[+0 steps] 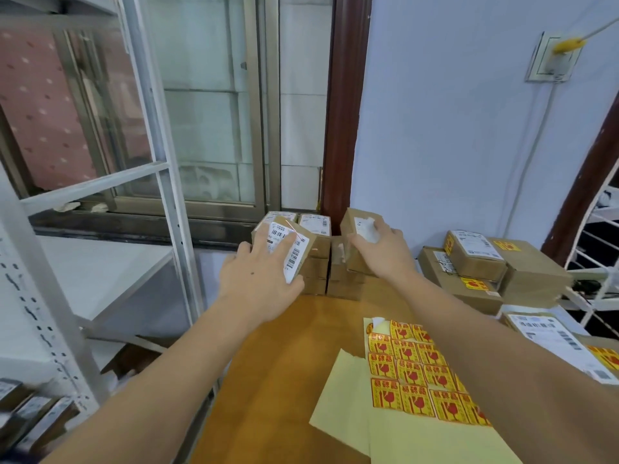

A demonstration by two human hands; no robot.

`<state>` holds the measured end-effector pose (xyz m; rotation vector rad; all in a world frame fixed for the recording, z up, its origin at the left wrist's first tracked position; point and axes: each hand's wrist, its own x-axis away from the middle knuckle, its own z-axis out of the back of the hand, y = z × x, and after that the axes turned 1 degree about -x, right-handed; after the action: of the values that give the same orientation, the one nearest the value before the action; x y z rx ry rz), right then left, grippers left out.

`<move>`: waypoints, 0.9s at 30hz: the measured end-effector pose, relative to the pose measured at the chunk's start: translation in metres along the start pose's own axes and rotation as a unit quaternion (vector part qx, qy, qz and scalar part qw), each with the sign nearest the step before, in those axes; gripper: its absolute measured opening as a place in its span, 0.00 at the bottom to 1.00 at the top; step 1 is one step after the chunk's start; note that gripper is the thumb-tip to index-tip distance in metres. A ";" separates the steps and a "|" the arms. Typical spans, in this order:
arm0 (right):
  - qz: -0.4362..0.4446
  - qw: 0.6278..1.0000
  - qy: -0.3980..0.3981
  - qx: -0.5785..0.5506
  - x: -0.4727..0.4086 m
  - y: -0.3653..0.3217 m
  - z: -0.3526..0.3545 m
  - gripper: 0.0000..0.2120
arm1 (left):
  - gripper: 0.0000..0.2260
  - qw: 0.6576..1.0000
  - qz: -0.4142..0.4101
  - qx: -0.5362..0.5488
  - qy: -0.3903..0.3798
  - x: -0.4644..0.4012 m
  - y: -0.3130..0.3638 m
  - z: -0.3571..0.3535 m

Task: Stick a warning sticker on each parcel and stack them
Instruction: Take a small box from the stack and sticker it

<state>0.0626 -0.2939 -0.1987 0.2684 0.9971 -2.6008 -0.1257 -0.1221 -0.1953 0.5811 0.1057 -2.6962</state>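
Observation:
My left hand [259,276] grips a small brown parcel [303,244] with a white barcode label, tilted, at the top of the left stack by the window. My right hand [382,251] grips another small brown parcel [356,222] with a white label, lifted and tilted over the neighbouring stack [345,279]. A sheet of red-and-yellow warning stickers [415,370] lies on the wooden table [278,363] under my right forearm. Larger parcels bearing warning stickers [495,262] are stacked at the right.
A white metal shelf frame [157,169] stands to the left of the table. The window [214,105] and a brown door frame [345,105] are behind the stacks. Another labelled parcel [556,339] lies at the table's right edge. Blank yellow backing paper [341,413] lies near me.

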 end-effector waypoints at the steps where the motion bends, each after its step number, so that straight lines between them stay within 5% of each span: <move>1: 0.010 1.000 0.000 0.001 0.014 0.000 0.005 0.37 | 0.34 1.000 0.004 0.005 -0.007 0.008 0.000 0.000; 12: 0.017 0.995 -0.097 0.033 0.131 0.008 -0.011 0.39 | 0.36 0.987 0.068 0.067 -0.126 0.103 0.009 -0.033; 27: -0.001 0.987 -0.133 0.092 0.146 0.032 -0.051 0.38 | 0.38 0.954 0.147 0.129 -0.228 0.116 0.019 -0.067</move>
<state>-0.0571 -0.3179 -0.2985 -0.0365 0.6678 -2.6437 -0.1911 -0.1706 -0.3038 0.0226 -0.4275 -2.4875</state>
